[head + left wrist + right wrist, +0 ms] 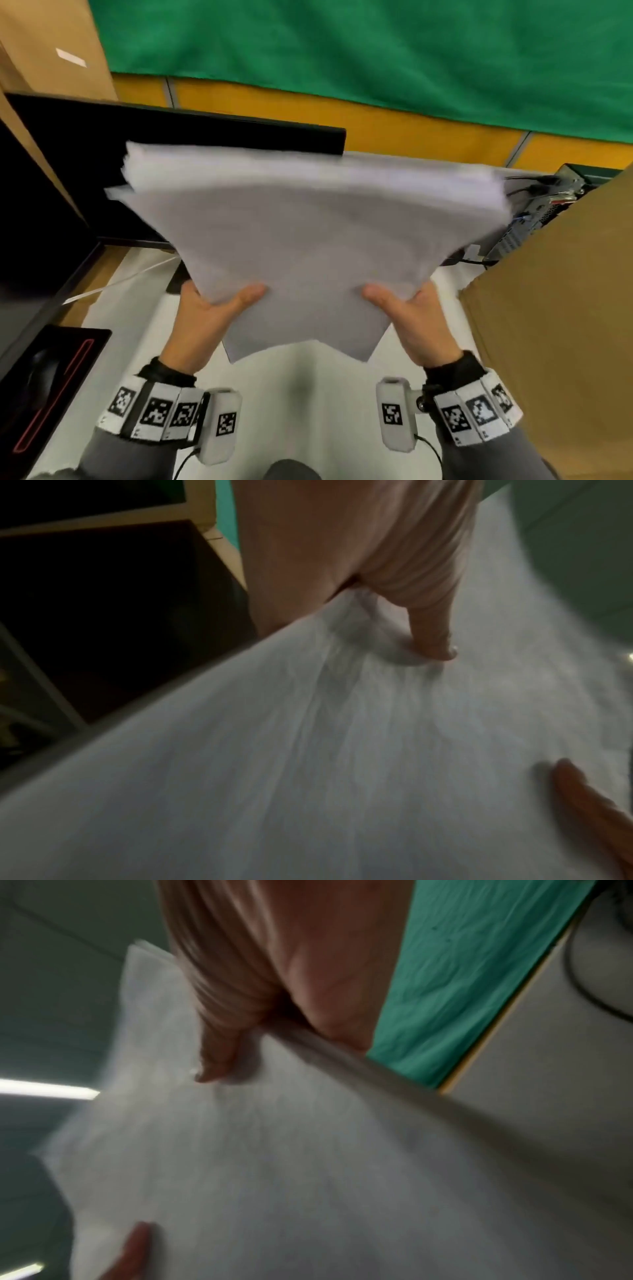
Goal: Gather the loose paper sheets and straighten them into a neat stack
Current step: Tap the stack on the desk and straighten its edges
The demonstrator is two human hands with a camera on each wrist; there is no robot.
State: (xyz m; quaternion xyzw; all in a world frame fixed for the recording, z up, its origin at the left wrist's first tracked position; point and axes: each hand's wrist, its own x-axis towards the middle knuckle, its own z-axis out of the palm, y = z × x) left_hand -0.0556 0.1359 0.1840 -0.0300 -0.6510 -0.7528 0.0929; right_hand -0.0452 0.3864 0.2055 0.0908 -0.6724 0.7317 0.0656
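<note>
- A black mouse pad (pixel 51 387) with a red outline lay at the near left, a dark mouse (pixel 42 375) resting on it.
- A black monitor (pixel 178 137) stood at the far left, behind the raised paper.
- The left hand (pixel 209 315) gripped the paper sheets (pixel 308 233) at their near left edge, thumb (pixel 248 296) pressed on the top sheet and the other fingers hidden underneath.
- The paper sheets were held up in the air above the white table (pixel 301 394), between both hands, fanned wider at the far end, their edges uneven and blurred.
- The right hand (pixel 416 318) clasped the near right edge of the same sheets, thumb on top, the rest of the fingers out of sight below.
- A computer case (pixel 548 205) with cables plugged in sat at the far right, partly behind a brown cardboard panel (pixel 555 325).
- A green cloth (pixel 376 44) hung across the far wall.
</note>
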